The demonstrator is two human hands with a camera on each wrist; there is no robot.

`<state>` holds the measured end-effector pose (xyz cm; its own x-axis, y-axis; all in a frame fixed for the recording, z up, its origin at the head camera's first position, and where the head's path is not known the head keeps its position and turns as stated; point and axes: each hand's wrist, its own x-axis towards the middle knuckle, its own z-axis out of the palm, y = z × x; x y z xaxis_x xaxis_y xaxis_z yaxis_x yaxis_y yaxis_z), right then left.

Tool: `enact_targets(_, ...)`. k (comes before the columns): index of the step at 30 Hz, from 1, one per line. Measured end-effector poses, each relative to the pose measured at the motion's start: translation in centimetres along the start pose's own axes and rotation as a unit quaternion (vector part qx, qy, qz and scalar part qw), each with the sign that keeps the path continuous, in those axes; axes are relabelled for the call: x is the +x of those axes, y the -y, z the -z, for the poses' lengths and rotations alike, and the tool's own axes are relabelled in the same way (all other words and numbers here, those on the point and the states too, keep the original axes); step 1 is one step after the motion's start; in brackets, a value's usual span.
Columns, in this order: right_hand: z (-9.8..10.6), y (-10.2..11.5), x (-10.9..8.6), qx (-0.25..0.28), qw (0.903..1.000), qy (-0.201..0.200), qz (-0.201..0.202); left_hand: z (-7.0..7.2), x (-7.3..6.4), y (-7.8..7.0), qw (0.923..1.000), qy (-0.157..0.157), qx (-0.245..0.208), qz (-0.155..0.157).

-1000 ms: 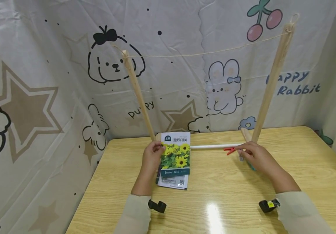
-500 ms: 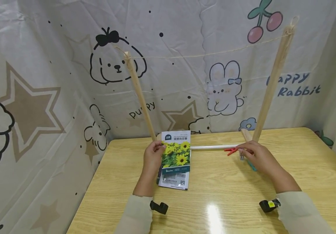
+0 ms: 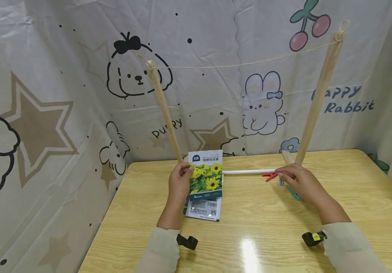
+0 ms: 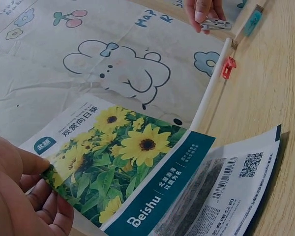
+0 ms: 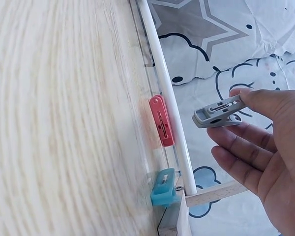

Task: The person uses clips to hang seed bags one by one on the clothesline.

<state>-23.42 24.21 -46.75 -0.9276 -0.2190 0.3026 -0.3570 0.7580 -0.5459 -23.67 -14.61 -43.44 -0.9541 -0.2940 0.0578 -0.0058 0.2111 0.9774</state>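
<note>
My left hand (image 3: 179, 182) pinches the left edge of a seed packet (image 3: 206, 176) printed with yellow sunflowers. The packet is tilted up above another packet (image 3: 204, 209) lying back side up on the table, most of it covered. Between thumb and fingers, my right hand (image 3: 296, 181) holds a grey clothespin (image 5: 219, 112), best seen in the right wrist view. On the table near that hand lie a red clothespin (image 5: 161, 121) and a teal clothespin (image 5: 163, 188), beside a white rod (image 3: 250, 171).
Two upright wooden posts, a left post (image 3: 165, 110) and a right post (image 3: 319, 102), stand on the wooden table (image 3: 141, 212). A thin string (image 3: 243, 64) runs between their tops. Behind hangs a printed cloth (image 3: 209, 34).
The sunflower packet has risen a little off the packet under it, with my left hand still pinching its edge. My right hand stays nearly in place with the clothespin.
</note>
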Motion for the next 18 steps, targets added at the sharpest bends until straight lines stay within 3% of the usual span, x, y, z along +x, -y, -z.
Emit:
enact_targets(10, 0.6, 0.6, 0.0, 0.001, 0.9998, 0.017, -0.006, 1.2, 0.5, -1.1, 0.9995, -0.001, -0.004, -0.031)
enact_targets(18, 1.0, 1.0, 0.0, 0.001, 0.9997, 0.025, -0.006, 1.7, 0.7, -2.5, 0.9998, 0.003, -0.002, -0.018)
